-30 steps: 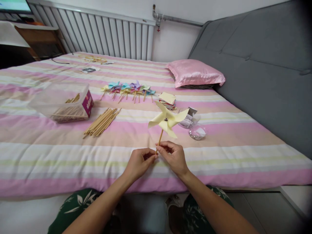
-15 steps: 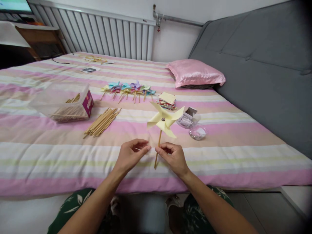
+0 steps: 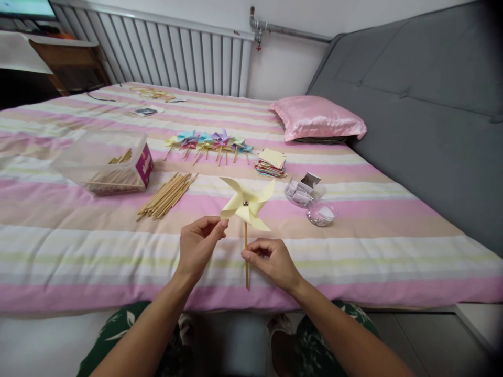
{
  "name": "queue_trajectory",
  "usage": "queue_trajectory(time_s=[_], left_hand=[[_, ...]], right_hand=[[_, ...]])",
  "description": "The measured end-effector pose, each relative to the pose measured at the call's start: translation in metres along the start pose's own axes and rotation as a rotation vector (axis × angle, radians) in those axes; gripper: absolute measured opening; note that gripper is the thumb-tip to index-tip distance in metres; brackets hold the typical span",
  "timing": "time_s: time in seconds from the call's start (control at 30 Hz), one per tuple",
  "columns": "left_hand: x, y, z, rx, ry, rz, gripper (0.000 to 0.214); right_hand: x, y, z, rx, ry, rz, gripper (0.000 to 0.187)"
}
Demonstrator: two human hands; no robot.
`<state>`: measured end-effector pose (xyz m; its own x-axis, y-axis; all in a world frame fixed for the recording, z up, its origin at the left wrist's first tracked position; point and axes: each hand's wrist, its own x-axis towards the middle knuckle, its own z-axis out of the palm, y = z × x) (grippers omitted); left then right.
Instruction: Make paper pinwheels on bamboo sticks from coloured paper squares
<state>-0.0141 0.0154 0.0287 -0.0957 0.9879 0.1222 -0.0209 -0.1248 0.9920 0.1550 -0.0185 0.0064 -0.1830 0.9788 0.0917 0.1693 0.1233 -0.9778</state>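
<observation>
A pale yellow paper pinwheel (image 3: 254, 201) stands nearly upright in front of me, with a small dark-and-shiny pin at its centre. Its thin wooden stick is pinched between the thumb and fingers of my right hand (image 3: 271, 260), and the stick's lower end shows below them. My left hand (image 3: 201, 243) is at the pinwheel's lower left blade, thumb and fingers closed at the blade's tip. Beyond my left hand, a bundle of loose wooden sticks (image 3: 167, 197) lies on the striped bedspread (image 3: 118, 251).
Left stands a clear plastic box (image 3: 102, 159) with sticks inside. Several finished pinwheels (image 3: 210, 142) lie farther back, beside a stack of coloured paper squares (image 3: 271, 161). Two small clear containers (image 3: 320, 213) sit on the right. A pink pillow (image 3: 318, 119) rests by the grey headboard (image 3: 412, 94).
My right hand has brought the pinwheel left and slightly down, its stick now more vertical. My left hand has moved a little left and up, closing on a blade.
</observation>
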Motion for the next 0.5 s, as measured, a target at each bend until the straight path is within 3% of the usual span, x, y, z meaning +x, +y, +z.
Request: queue_trajectory(time_s=[0.5], left_hand=[[0.0037,0.0039,-0.0029,-0.014,0.073,0.019,0.016]], right_hand=[[0.0004,-0.0004,-0.0002,-0.032,-0.003,-0.017,0.017]])
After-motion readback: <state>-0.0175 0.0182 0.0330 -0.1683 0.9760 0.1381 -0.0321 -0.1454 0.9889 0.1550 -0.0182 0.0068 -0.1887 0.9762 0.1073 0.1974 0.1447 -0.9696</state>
